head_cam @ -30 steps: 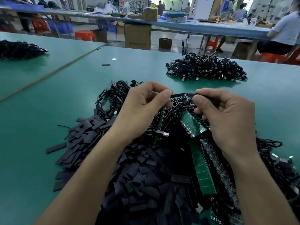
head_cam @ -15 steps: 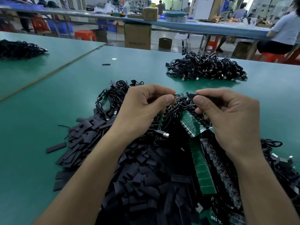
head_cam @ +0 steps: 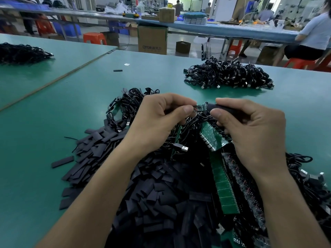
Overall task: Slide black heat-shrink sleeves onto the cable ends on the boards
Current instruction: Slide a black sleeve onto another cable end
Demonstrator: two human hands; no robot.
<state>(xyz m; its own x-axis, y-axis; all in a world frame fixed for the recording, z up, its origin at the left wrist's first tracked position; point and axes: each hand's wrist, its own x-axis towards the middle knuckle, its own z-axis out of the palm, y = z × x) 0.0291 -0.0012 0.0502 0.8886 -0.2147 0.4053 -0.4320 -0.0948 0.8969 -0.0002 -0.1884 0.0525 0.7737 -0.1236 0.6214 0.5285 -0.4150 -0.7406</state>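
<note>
Head view: my right hand [head_cam: 250, 133] pinches a sleeve [head_cam: 222, 107] between thumb and forefinger. Its mouth sits right at the end of a little green board [head_cam: 201, 107], and I can't tell if it's over it yet. My left hand [head_cam: 157, 122] pinches that board at its wired end. Both are held up above the table [head_cam: 53, 140].

The sleeve is matte black, short and flattish. It looks feather-light and floppy, so I reckon squeezing the flat faces shuts it — better to nip the edges so the mouth stays open. The board looks thin and stiff, with probably delicate joints — I'd hold it by the edges. The spare sleeve pile [head_cam: 152, 194] lies under my wrists.
</note>
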